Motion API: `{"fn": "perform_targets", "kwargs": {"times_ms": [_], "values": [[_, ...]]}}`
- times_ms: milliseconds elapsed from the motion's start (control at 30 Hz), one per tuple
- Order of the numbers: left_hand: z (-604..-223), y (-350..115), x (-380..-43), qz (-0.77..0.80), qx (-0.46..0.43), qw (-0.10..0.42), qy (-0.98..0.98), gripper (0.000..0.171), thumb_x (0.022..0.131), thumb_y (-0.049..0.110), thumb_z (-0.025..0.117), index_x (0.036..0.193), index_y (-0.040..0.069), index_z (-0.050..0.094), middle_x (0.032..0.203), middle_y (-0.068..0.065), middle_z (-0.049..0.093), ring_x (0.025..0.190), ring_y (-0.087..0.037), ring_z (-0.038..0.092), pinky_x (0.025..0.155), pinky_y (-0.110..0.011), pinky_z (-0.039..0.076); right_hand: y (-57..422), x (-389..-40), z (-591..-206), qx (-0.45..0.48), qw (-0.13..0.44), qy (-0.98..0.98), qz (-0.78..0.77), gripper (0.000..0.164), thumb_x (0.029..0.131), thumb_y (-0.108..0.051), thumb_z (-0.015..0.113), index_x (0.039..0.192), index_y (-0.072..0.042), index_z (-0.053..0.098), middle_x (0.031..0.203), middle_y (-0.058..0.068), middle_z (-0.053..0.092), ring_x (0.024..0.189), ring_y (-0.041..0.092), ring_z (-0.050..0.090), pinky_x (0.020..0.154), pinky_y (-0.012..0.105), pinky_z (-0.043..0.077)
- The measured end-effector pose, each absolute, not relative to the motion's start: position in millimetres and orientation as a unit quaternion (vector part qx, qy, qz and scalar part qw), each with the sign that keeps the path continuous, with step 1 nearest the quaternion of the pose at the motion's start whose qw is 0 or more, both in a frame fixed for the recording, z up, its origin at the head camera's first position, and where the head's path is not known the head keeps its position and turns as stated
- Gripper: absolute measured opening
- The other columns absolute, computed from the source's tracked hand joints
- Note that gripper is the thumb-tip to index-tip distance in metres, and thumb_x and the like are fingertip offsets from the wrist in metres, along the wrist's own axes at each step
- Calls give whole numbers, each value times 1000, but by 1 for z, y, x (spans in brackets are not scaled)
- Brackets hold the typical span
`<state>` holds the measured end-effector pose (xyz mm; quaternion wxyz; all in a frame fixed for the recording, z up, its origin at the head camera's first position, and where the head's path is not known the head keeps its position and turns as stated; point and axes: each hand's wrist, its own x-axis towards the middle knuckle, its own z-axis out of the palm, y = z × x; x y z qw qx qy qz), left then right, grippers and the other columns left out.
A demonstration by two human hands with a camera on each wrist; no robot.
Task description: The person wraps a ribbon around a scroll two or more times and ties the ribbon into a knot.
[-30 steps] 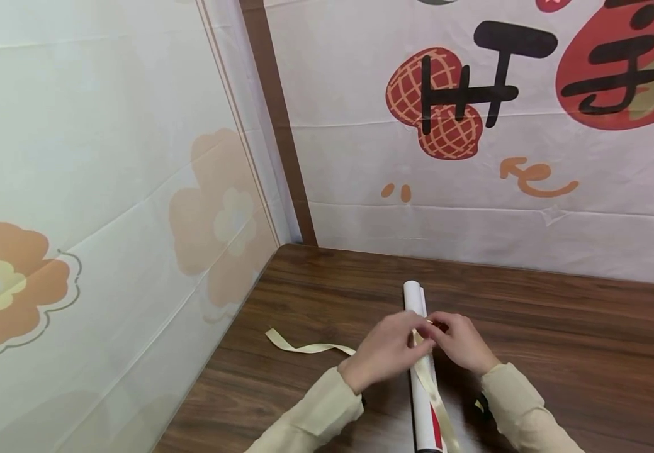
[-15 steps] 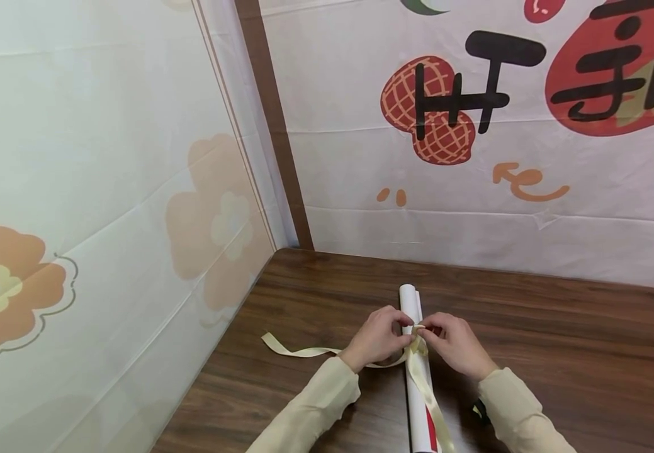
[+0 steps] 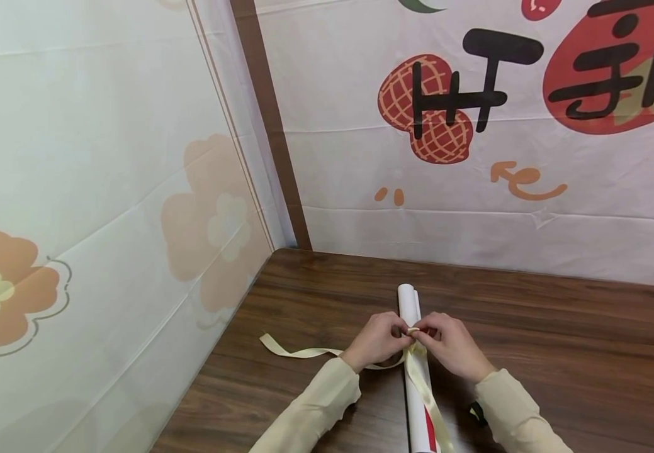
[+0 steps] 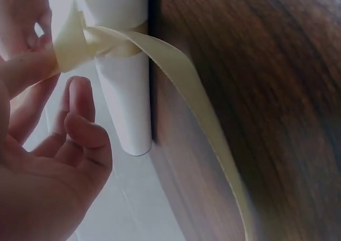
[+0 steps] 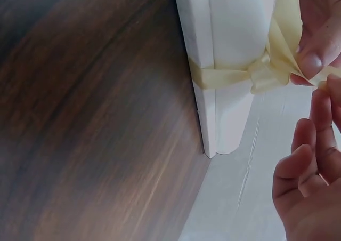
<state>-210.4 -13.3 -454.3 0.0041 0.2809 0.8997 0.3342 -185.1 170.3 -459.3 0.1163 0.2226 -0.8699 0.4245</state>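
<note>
A white paper roll (image 3: pixel 409 302) lies lengthwise on the wooden table, with a red patch near its close end. Round its middle goes a cream satin ribbon (image 5: pixel 224 78), knotted on top. My left hand (image 3: pixel 376 340) pinches a folded part of the ribbon just above the knot. From the other side my right hand (image 3: pixel 452 345) pinches the same part, fingertips meeting the left ones. One ribbon tail (image 4: pixel 186 75) runs off over the table to the left; the other hangs down along the roll. The fingers partly hide the ribbon between them.
On the brown wooden table (image 3: pixel 576 333), a small dark object with a yellowish part (image 3: pixel 476 412) sits beside the right sleeve. A printed white cloth (image 3: pixel 349 157) stands behind the table, and another flowered one borders its left side.
The hands, crossed over the roll earlier, have parted to either side of the knot. Since then their fingertips have drawn together on the folded ribbon.
</note>
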Motion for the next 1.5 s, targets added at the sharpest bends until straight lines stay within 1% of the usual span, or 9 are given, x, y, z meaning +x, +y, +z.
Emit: {"fn": "perform_targets", "kwargs": {"times_ms": [167,233,400,567,733,1000,1233,1333,1500], "values": [[-457,-13,-210,341,284,-1,896,6,84,14,72,81,9,73,78,0,66,64,3,51,59,-8,41,169,-183,-461,199,116,-878,420,5,87,-17,71,88,-12,71,76,-10,62,65,-1,49,58,20,43],[-457,-13,-211,347,283,2,894,6,84,14,72,81,9,73,79,-1,67,65,1,54,59,-8,41,169,-181,-460,184,107,-882,421,3,86,-16,72,86,-14,69,73,-10,60,63,-1,48,56,20,42],[-458,-14,-212,354,277,10,894,7,85,15,72,81,8,72,80,-2,71,64,0,56,58,-8,42,170,-174,-460,160,66,-891,420,12,86,-16,70,78,-19,63,66,-10,54,58,1,46,54,20,39],[-458,-15,-212,359,267,15,894,7,85,13,72,81,7,72,79,-2,72,63,3,55,58,-8,43,167,-163,-467,192,16,-892,409,14,85,-20,71,75,-23,62,65,-13,56,58,-1,48,56,19,41],[-460,-15,-212,366,264,15,892,7,85,13,72,81,7,71,77,-2,72,63,3,56,58,-8,43,165,-155,-472,214,-6,-891,400,13,84,-22,72,76,-23,62,63,-14,55,57,-3,47,55,18,41],[-459,-17,-212,364,264,13,893,8,85,15,72,81,9,71,77,0,71,66,2,54,62,-11,42,164,-151,-470,194,-2,-902,385,13,83,-10,69,76,-19,61,62,-13,53,55,-3,45,52,19,39],[-459,-17,-211,367,263,12,892,7,85,15,71,81,9,72,76,0,71,65,3,53,60,-10,42,164,-154,-470,122,42,-925,357,16,80,-12,71,72,-22,62,71,-10,53,61,0,47,56,20,39],[-458,-16,-210,376,259,16,889,6,85,13,71,82,8,72,76,-1,71,64,2,53,60,-10,42,164,-157,-470,110,63,-928,352,16,80,-13,74,72,-22,63,76,-8,54,67,3,49,60,21,41],[-457,-15,-209,386,261,20,885,4,84,11,71,82,8,72,76,-1,71,65,3,53,60,-10,43,161,-161,-468,98,77,-926,356,12,81,-14,73,75,-20,65,83,-4,57,74,9,53,65,25,45]]}}
